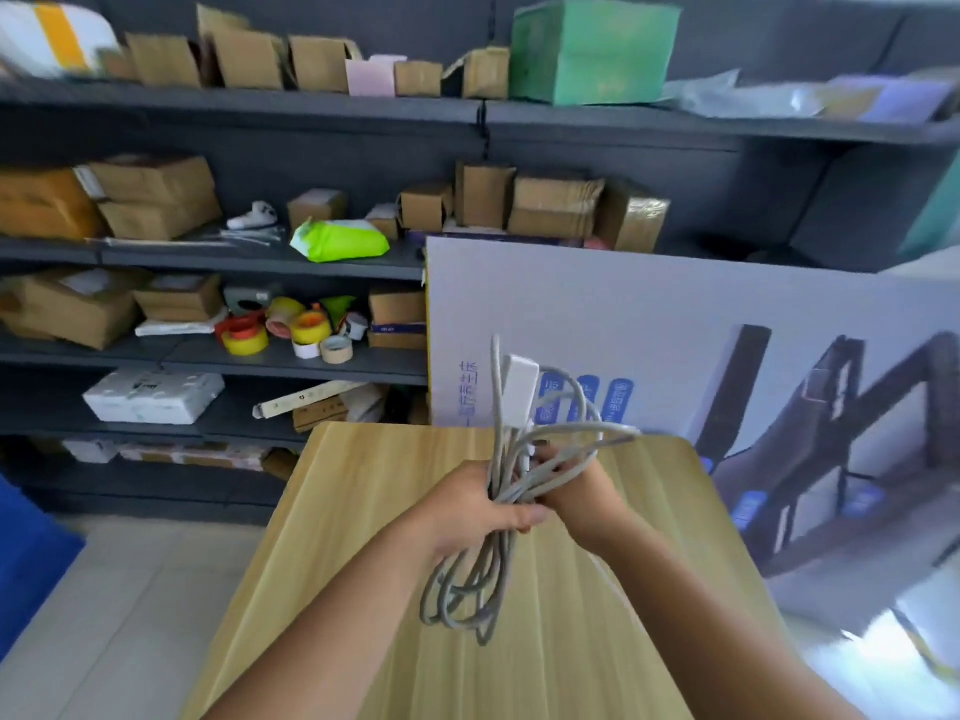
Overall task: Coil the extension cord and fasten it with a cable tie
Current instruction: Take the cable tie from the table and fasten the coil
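Observation:
The extension cord is a grey-white cable gathered into a loose bundle of loops, held above the wooden table. Its white socket block sticks up at the top of the bundle. My left hand is closed around the middle of the loops, with several loops hanging below it. My right hand grips the cable strands just to the right, fingers wrapped among the upper loops. No cable tie is visible.
Dark shelving behind the table holds cardboard boxes, tape rolls and a green packet. A large white printed carton leans at the table's far right. A blue object stands at the left on the tiled floor.

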A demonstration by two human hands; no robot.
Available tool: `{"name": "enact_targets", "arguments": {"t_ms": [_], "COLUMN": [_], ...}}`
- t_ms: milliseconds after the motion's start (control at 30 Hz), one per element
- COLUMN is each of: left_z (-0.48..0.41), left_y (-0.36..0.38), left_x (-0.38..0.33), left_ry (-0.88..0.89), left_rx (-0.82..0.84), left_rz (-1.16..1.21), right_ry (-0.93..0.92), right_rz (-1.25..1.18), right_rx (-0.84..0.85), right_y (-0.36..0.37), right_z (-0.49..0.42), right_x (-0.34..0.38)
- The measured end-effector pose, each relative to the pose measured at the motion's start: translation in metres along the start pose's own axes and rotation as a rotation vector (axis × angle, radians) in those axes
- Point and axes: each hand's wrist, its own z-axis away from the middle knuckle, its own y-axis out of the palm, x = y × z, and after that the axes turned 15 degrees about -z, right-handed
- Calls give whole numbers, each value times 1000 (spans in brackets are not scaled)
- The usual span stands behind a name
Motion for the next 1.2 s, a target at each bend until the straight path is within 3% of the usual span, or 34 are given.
{"name": "enact_targets", "arguments": {"t_ms": [167, 300, 533, 733, 867, 1033, 1200], "left_z": [-9, -11, -5, -6, -6, -5, -6], "left_y": [30, 50, 69, 67, 66, 67, 63], "left_x": [-43, -68, -103, -106, -106, -101, -97], "left_ry": [40, 91, 195, 181, 158, 170, 149], "left_rx": [10, -22, 81, 180, 129, 98, -27], "left_rz": [4, -13, -39, 24, -31, -56, -49], "right_ry": [-43, -66, -127, -274, -281, -279, -209], "right_rz": [-98, -170, -144, -214, -206, -139, -50], "right_rx": [73, 2, -170, -138, -34, -21, -246], "right_y": [-42, -62, -83, -89, -90, -84, -84], "right_z": [28, 45, 63, 72, 78, 87, 84], "right_x": [23, 29, 41, 59, 60, 76, 59]}}
